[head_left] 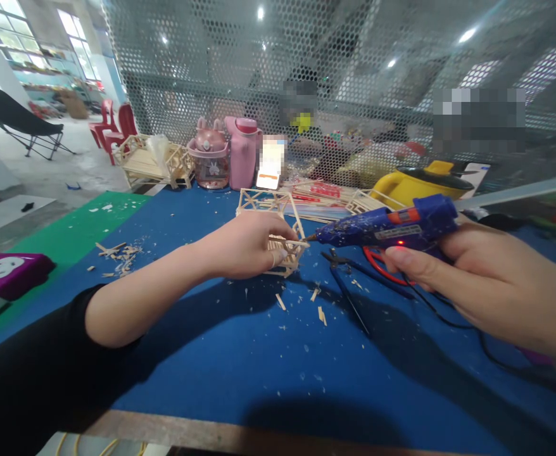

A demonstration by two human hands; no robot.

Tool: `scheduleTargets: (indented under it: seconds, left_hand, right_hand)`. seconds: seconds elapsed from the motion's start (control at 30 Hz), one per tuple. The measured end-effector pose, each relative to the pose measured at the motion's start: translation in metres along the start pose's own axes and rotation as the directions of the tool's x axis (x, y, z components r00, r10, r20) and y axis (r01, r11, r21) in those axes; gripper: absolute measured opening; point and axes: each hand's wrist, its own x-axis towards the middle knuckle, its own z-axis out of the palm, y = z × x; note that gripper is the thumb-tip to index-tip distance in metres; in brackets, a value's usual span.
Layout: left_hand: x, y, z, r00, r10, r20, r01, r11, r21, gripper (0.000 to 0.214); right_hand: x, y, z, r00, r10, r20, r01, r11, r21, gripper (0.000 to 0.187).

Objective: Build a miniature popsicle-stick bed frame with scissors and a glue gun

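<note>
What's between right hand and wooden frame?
Head view: the glue gun, held in the right hand, bridges that stretch, nozzle pointing toward the wooden frame.

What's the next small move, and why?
Probably a slight trigger squeeze by the right hand on the glue gun: its nozzle is at or beside the end of the thin stick, and the left hand pinches that stick at the wooden frame. Whether nozzle and stick touch is unclear.

A blue-and-orange plastic glue gun is held at right, nearly level, nozzle pointing left just beside the end of a slim, pale wooden stick. An openwork frame of pale wooden strips sits mid-scene, partly hidden.
</note>
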Motion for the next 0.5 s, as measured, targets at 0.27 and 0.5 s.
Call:
scheduleTargets:
  seconds: [0.27, 0.5]
  left_hand:
    - [-0.0003, -0.001, -0.0002, 1.0, -0.001, -0.002, 0.001, 1.0, -0.012, 0.025]
    - [-0.0001, -0.0002, -0.0006, 1.0, -0.004, 0.007, 0.004, 1.0, -0.009, 0.024]
  right_hand:
    - [0.0001, 0.0027, 0.0003, 0.999, -0.026, 0.022, 0.027, 0.999, -0.035, 0.05]
    - [-0.0026, -0.0001, 0.0003, 0.999, -0.04, 0.025, 0.041, 0.999, -0.027, 0.048]
